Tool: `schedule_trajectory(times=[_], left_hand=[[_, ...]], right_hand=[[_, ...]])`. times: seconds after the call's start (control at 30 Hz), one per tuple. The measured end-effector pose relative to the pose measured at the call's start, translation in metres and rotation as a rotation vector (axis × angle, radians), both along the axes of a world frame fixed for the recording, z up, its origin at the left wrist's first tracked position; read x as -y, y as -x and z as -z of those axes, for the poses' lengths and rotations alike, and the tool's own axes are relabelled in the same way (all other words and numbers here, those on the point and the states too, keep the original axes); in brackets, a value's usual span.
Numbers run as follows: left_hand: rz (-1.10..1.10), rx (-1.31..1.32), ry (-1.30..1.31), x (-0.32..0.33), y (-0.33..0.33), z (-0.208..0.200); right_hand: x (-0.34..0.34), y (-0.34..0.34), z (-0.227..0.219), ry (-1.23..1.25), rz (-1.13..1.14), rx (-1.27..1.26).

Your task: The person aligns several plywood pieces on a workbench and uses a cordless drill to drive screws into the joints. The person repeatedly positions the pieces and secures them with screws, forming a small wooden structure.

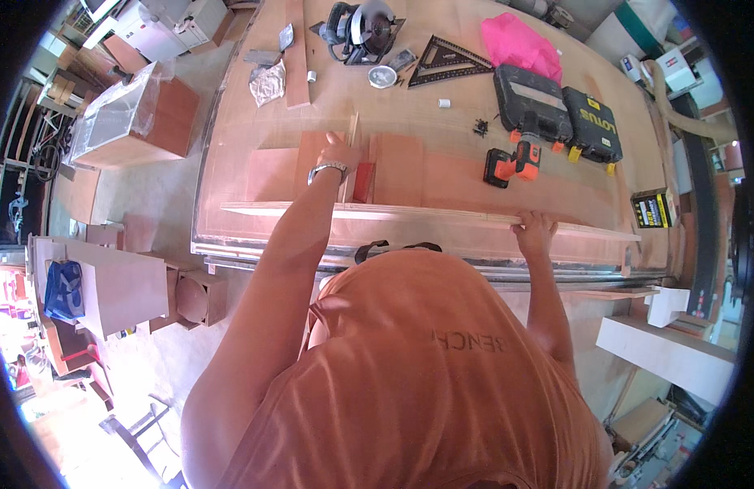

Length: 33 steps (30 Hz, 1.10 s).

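Up on the reddish plywood surface (442, 81), the left hand (338, 151) pinches a thin upright wooden partition (352, 130), its grip closed on it. The right hand (535, 231) clasps the pale edge of a long plywood panel (409, 213) standing along the near side. An orange shirt hides the panel's lower face.

This is a woodworking workshop. A large plywood bench (442, 81) carries a circular saw (362, 28), a cordless drill (511, 163), a speed square (446, 61) and black tool cases (556, 110), with cut boards (430, 216) and unfinished plywood boxes (120, 285) standing around the floor.
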<state>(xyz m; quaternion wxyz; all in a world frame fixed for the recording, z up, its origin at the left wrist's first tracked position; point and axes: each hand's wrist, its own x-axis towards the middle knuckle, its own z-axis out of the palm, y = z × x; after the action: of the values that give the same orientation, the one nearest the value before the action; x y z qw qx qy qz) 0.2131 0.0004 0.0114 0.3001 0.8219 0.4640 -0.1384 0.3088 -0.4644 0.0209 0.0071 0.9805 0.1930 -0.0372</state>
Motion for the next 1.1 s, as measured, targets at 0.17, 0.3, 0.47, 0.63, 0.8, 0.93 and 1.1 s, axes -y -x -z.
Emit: schedule_trajectory(times=[0.17, 0.3, 0.47, 0.63, 0.8, 0.93, 1.1], left_hand=[[0.096, 0.027, 0.075, 0.0, -0.001, -0.002], [0.16, 0.039, 0.044, -0.002, 0.002, 0.009], [0.101, 0.021, 0.06, -0.005, -0.004, 0.009], [0.111, -0.012, 0.094, -0.002, -0.006, 0.003], [0.155, 0.163, 0.012, -0.017, 0.029, -0.008], [0.385, 0.157, -0.06, -0.044, 0.101, -0.033], [0.66, -0.109, -0.243, -0.04, 0.163, -0.033]], right_hand=[[0.001, 0.003, -0.005, -0.022, 0.045, -0.075], [0.004, 0.002, 0.0, 0.012, 0.027, -0.063], [0.005, -0.008, 0.006, 0.059, -0.014, -0.054], [0.006, -0.008, 0.002, 0.032, 0.006, -0.097], [0.007, -0.001, -0.005, -0.079, -0.047, -0.124], [-0.012, 0.008, -0.012, -0.285, -0.133, -0.071], [-0.12, 0.009, -0.009, -0.696, -0.179, -0.599]])
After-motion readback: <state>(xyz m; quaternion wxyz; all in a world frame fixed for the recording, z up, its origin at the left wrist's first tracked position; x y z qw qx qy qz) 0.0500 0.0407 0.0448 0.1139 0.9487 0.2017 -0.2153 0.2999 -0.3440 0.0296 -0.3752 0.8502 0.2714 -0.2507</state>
